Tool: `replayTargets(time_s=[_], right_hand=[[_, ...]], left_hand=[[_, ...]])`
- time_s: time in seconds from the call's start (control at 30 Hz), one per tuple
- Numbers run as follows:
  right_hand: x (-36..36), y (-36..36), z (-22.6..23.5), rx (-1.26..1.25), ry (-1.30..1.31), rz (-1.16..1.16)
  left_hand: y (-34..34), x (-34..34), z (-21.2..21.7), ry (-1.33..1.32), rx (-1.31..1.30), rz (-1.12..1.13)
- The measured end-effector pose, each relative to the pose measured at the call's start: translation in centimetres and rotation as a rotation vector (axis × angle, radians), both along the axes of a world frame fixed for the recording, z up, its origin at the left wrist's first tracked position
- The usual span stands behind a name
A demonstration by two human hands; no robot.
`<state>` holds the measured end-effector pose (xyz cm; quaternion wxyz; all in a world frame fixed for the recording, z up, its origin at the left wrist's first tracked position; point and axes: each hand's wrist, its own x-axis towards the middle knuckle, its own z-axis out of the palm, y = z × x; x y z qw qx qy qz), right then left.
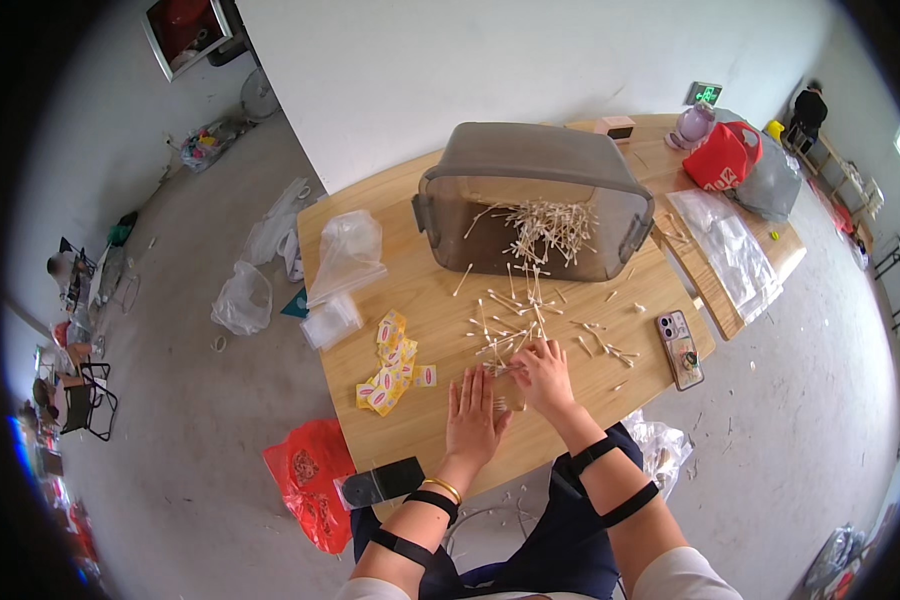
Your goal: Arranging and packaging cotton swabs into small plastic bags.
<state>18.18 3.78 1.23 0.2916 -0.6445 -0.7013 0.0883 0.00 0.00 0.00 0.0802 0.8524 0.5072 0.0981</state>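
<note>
Loose cotton swabs [510, 318] lie scattered on the wooden table in front of me. My left hand [473, 420] rests flat near the front of the table, fingers stretched out beside the swabs. Close to its right, my right hand [544, 380] is bent with its fingertips pinched together over a few swabs; the fingers partly hide them. More swab tips show between the two hands. Beyond the hands, a grey translucent plastic bin [535, 150] lies on its side, its opening toward me, with a heap of swabs [552, 228] inside.
Yellow-and-white paper labels [394, 368] lie left of my hands, near clear plastic bags [348, 250]. A phone [680, 350] sits at the right edge. Behind it are a clear bag [728, 255] and a red bag [722, 157]. Another red bag [310, 480] hangs low at the front left.
</note>
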Motion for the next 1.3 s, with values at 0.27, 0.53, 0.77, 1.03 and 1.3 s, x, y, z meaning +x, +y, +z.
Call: replayTargets(time_s=[0.27,0.53,0.77,1.03,1.3], right_hand=[[5.4,-0.1,1.1,0.012,-0.019,-0.012],[3.7,0.1,1.2,-0.006,-0.047,-0.020],[1.2,1.4,1.2,-0.008,-0.053,0.022],[-1.5,2.6,0.7,-0.046,-0.058,0.003],[-2.3,1.2,0.2,-0.119,-0.012,0.106]], left_hand=[[-0.5,-1.6,1.2,0.069,-0.008,-0.082],[-2.4,-3.6,1.4,0.024,-0.044,-0.161],[-1.3,-2.1,1.8,0.002,0.009,-0.198],[-0.4,-1.1,1.2,0.057,0.027,-0.009],[-2.4,-2.0,1.6,0.003,-0.008,-0.078]])
